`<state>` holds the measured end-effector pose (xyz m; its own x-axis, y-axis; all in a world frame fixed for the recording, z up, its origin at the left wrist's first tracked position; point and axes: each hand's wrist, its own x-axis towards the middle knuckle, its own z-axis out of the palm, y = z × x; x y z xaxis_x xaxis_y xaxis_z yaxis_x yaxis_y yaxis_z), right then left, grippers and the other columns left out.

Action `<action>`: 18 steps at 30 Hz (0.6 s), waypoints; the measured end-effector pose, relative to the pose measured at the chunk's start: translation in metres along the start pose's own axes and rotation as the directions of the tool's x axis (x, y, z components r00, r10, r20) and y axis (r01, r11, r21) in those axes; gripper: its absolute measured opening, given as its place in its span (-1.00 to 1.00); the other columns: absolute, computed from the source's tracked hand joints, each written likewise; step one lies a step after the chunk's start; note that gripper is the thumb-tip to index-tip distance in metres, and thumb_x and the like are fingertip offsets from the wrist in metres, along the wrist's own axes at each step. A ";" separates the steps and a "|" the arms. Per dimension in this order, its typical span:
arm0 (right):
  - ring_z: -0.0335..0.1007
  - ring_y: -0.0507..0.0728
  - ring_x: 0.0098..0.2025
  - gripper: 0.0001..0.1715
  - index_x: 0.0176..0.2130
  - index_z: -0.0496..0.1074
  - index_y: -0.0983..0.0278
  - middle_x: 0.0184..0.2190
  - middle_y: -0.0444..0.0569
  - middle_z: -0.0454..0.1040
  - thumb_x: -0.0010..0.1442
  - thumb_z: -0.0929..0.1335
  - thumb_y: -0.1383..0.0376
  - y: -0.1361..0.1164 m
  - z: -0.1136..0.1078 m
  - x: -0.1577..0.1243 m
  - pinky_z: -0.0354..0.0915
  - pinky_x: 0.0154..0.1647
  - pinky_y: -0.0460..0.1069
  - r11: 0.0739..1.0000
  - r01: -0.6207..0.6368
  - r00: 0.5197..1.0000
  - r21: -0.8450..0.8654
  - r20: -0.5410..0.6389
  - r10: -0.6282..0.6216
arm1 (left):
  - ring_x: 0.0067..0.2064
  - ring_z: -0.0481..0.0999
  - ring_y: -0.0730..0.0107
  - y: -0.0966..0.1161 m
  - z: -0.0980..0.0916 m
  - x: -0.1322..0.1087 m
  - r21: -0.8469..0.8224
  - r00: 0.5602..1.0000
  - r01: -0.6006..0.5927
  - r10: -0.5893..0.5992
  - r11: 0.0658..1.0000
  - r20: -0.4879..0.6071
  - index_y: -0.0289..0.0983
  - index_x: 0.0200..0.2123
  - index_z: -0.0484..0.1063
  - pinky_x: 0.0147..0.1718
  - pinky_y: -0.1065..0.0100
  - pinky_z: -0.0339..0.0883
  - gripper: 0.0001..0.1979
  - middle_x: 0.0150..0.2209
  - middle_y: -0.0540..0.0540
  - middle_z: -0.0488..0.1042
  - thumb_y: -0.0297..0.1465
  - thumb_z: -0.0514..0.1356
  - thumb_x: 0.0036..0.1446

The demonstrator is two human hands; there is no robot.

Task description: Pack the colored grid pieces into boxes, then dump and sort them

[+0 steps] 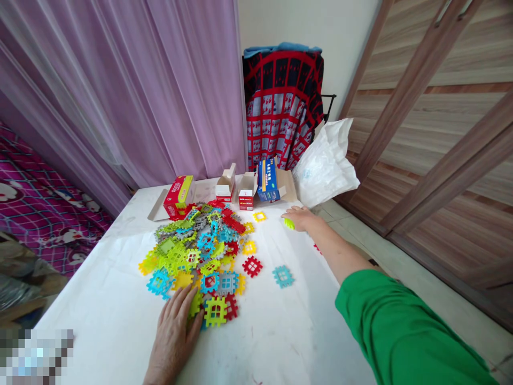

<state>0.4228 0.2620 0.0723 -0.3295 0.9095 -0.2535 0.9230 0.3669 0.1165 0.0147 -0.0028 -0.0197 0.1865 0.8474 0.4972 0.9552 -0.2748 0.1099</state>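
A large heap of plastic interlocking window-frame tiles (176,255) in lime green, blue, red, yellow and grey lies on the white table. My left hand (173,323) rests at the heap's near edge, fingers stretched out and thumb apart, touching a green tile (195,305). Beside its thumb is a lime square tile (216,312). Farther off to the right, my right hand (300,218) has its fingers on a bright yellow-green tile (289,223); its grip is partly hidden. A red tile (252,266) and a blue tile (284,276) lie apart from the heap.
Along the table's (272,342) far edge stand a red-and-yellow box (179,197), two small open boxes (246,199) and a blue box (267,181). A white plastic bag (326,163) is at the far right corner. Wooden cabinet doors (433,133) rise on the right.
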 end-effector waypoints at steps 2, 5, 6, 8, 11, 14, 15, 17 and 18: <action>0.16 0.30 0.19 -0.32 0.08 0.41 0.13 0.09 0.09 0.41 -0.04 0.35 0.49 0.002 -0.001 0.005 0.06 0.13 0.18 0.999 0.027 1.000 -0.022 0.011 -0.026 | 0.19 0.35 0.08 0.000 0.000 0.000 0.006 1.000 -0.005 0.004 1.000 0.004 -0.17 0.22 0.20 0.11 0.03 0.26 -0.51 0.15 -0.18 0.40 -0.21 0.07 0.25; 0.21 0.31 0.14 -0.38 0.00 0.45 0.21 0.00 0.14 0.46 -0.10 0.38 0.51 0.001 -0.001 0.009 0.04 0.14 0.18 0.998 0.039 0.999 -0.056 0.026 -0.037 | 0.18 0.35 0.08 0.000 0.000 0.000 0.013 1.000 -0.011 0.011 1.000 0.003 -0.18 0.23 0.19 0.10 0.03 0.26 -0.50 0.15 -0.18 0.41 -0.21 0.07 0.25; 0.21 0.31 0.13 -0.40 -0.02 0.46 0.24 -0.01 0.17 0.45 -0.10 0.39 0.51 0.001 0.000 0.010 0.04 0.13 0.18 0.997 0.034 0.999 -0.065 0.027 -0.032 | 0.18 0.36 0.08 0.000 0.001 0.000 0.014 1.000 -0.014 0.014 1.000 0.000 -0.18 0.23 0.19 0.09 0.03 0.27 -0.50 0.15 -0.18 0.41 -0.21 0.07 0.25; 0.21 0.32 0.13 -0.42 -0.04 0.46 0.28 0.00 0.21 0.43 -0.11 0.40 0.50 0.000 0.001 0.012 0.05 0.13 0.19 0.997 0.019 0.999 -0.081 0.028 -0.017 | 0.17 0.36 0.08 0.000 0.000 0.000 0.014 1.000 -0.015 0.015 1.000 -0.006 -0.17 0.23 0.19 0.09 0.03 0.27 -0.50 0.14 -0.17 0.42 -0.21 0.07 0.25; 0.20 0.33 0.13 -0.41 -0.04 0.45 0.27 0.02 0.22 0.41 -0.13 0.42 0.45 -0.001 0.001 0.014 0.07 0.12 0.20 0.996 0.003 0.999 -0.091 0.041 0.001 | 0.17 0.36 0.08 0.001 0.000 0.000 0.006 1.000 -0.005 0.005 1.000 -0.002 -0.16 0.24 0.19 0.10 0.03 0.27 -0.50 0.14 -0.17 0.42 -0.21 0.06 0.25; 0.19 0.35 0.15 -0.39 -0.03 0.44 0.27 0.03 0.23 0.40 -0.15 0.43 0.41 -0.001 0.000 0.014 0.09 0.11 0.22 0.996 -0.007 0.998 -0.090 0.054 0.012 | 0.18 0.36 0.09 0.001 -0.001 0.001 -0.002 1.000 0.005 -0.005 1.000 0.010 -0.14 0.24 0.19 0.10 0.04 0.26 -0.49 0.15 -0.16 0.42 -0.20 0.07 0.25; 0.18 0.36 0.15 -0.38 -0.02 0.44 0.27 0.03 0.23 0.40 -0.15 0.43 0.40 -0.001 0.000 0.014 0.10 0.11 0.23 0.996 -0.013 0.998 -0.089 0.057 0.018 | 0.18 0.36 0.08 0.001 -0.002 0.001 -0.004 1.000 0.006 -0.006 1.000 0.010 -0.14 0.24 0.19 0.10 0.04 0.26 -0.49 0.15 -0.16 0.42 -0.20 0.07 0.25; 0.18 0.37 0.16 -0.36 0.00 0.43 0.26 0.04 0.23 0.40 -0.15 0.43 0.40 -0.002 -0.001 0.014 0.11 0.11 0.24 0.996 -0.028 0.998 -0.083 0.061 0.033 | 0.18 0.36 0.09 0.002 -0.002 0.001 -0.009 1.000 0.008 -0.008 1.000 0.010 -0.15 0.24 0.20 0.10 0.04 0.27 -0.50 0.15 -0.17 0.41 -0.20 0.07 0.25; 0.18 0.38 0.16 -0.33 0.01 0.43 0.25 0.05 0.22 0.39 -0.16 0.43 0.40 -0.002 -0.001 0.013 0.11 0.10 0.25 0.996 -0.037 0.997 -0.079 0.063 0.042 | 0.18 0.35 0.09 0.002 -0.002 0.001 -0.013 1.000 0.012 -0.012 1.000 0.011 -0.15 0.24 0.20 0.10 0.04 0.26 -0.50 0.15 -0.17 0.41 -0.20 0.07 0.25</action>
<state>0.4159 0.2735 0.0700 -0.2772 0.9101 -0.3081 0.9161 0.3470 0.2009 0.0161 -0.0037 -0.0178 0.1780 0.8556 0.4861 0.9543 -0.2706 0.1268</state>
